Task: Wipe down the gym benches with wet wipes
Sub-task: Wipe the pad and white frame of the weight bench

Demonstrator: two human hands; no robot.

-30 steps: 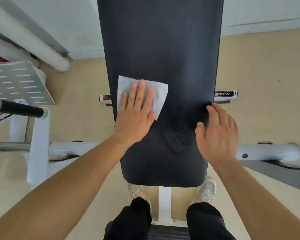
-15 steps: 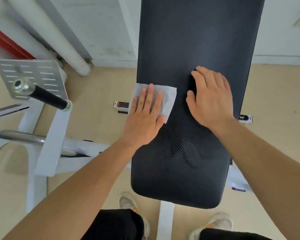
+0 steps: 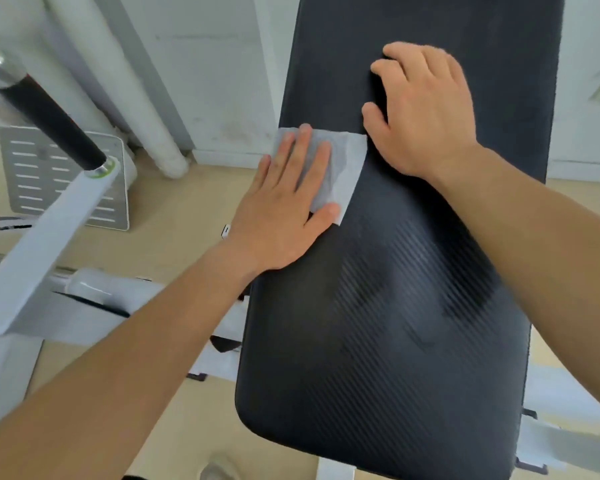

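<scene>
A long black padded bench (image 3: 388, 323) runs away from me up the middle of the view. A white wet wipe (image 3: 349, 168) lies flat at the pad's left edge. My left hand (image 3: 284, 209) presses on the wipe with flat, spread fingers and covers most of it. My right hand (image 3: 423, 116) rests palm down on the pad further up, fingers slightly curled, holding nothing. Darker damp streaks show on the near part of the pad.
A white machine frame (image 3: 39, 265) with a black-gripped handle (image 3: 52, 123) stands to the left. A perforated grey foot plate (image 3: 66, 174) and white pipes (image 3: 146, 109) lie behind it by the wall. My shoe (image 3: 219, 469) shows below on the tan floor.
My right hand has moved from the pad's right edge up to the middle of the pad. My left hand has slid the wipe to the left edge. My view has shifted left and closer.
</scene>
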